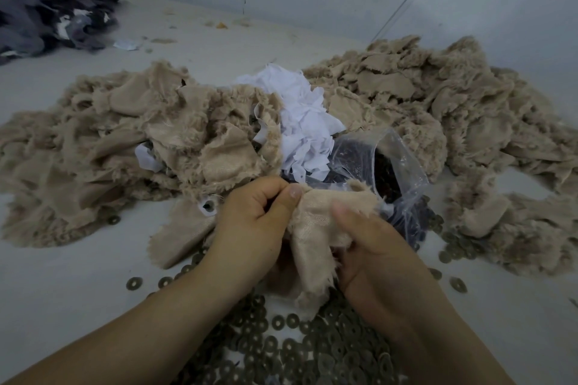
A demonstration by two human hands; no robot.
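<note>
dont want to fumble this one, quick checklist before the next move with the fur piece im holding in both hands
1. Left hand pinches the beige fabric piece: ok
2. Right hand holds the same piece from the other side: ok
3. Washers lie loose right below the hands: ok
4. Clear bag of dark parts lies just behind the piece: ok
5. Bag mouth faces the hands: cannot tell
6. A washer or part already in the fingers: cannot tell, the fabric hides it
</note>
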